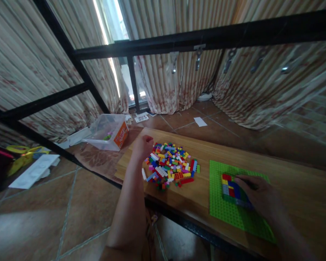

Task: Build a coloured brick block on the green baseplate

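A pile of mixed-colour toy bricks (170, 163) is spread over the wooden table. At its far left edge is my left hand (145, 144), its fingers curled in; whatever they may hold is hidden. To the right lies a green studded baseplate (220, 210) bearing a low block of joined bricks (229, 188) in red, yellow, blue, grey and green. My right hand (258, 194) is over the right side of that block, thumb near its far edge and fingers bent. It covers part of the build, and I cannot make out anything between the fingers.
A clear plastic bin (105, 132) with an orange label stands on the floor beyond the table's left end. Black metal bars (179, 47) cross in front of the curtains (157, 79). White foam pieces (34, 172) and a paper (200, 121) lie on the tiles.
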The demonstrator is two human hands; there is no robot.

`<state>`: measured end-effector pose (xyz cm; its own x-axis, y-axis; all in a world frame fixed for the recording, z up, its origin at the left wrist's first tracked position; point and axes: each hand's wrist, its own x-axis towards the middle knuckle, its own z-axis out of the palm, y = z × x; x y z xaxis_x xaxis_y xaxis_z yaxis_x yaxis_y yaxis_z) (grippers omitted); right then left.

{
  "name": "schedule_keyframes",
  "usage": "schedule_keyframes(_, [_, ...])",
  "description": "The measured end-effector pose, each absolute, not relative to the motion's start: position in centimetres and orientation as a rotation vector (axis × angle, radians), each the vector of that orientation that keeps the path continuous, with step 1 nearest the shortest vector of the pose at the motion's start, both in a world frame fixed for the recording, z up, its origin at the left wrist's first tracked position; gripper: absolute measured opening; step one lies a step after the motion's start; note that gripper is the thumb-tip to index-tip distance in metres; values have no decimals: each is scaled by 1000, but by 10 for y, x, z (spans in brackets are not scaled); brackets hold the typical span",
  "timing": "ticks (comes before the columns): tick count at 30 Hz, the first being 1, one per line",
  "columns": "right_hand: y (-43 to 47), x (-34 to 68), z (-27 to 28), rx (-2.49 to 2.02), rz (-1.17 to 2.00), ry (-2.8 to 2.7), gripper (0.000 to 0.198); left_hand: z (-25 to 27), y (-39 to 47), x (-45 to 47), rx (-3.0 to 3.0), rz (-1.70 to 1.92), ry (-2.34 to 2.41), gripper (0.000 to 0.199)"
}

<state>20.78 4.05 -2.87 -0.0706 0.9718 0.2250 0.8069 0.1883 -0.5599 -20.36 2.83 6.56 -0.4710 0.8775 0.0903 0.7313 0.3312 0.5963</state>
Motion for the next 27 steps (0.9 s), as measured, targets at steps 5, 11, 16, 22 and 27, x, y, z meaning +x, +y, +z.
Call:
schedule_keyframes(5, [43, 211, -30, -1679, 403, -1981, 45, 49, 26, -238, 1227, 618, 2645, 37])
schedule_keyframes(11, [42, 211, -32, -1619, 355, -2026, 45, 32, 37, -240, 1265, 473, 2578, 34])
schedule_keyframes(16, [43, 211, -33, -1617, 334, -2041, 47, 31, 36, -242, 1266, 382, 2568, 23])
schedule_keyframes(22, [42, 211, -32, -1634, 320, -2063, 48, 46, 32, -235, 1318, 365, 2537, 22])
schedule_keyframes(27, [42, 210, -30, -1634, 294, -2056, 46, 50, 32, -208, 1491, 420, 2464, 30])
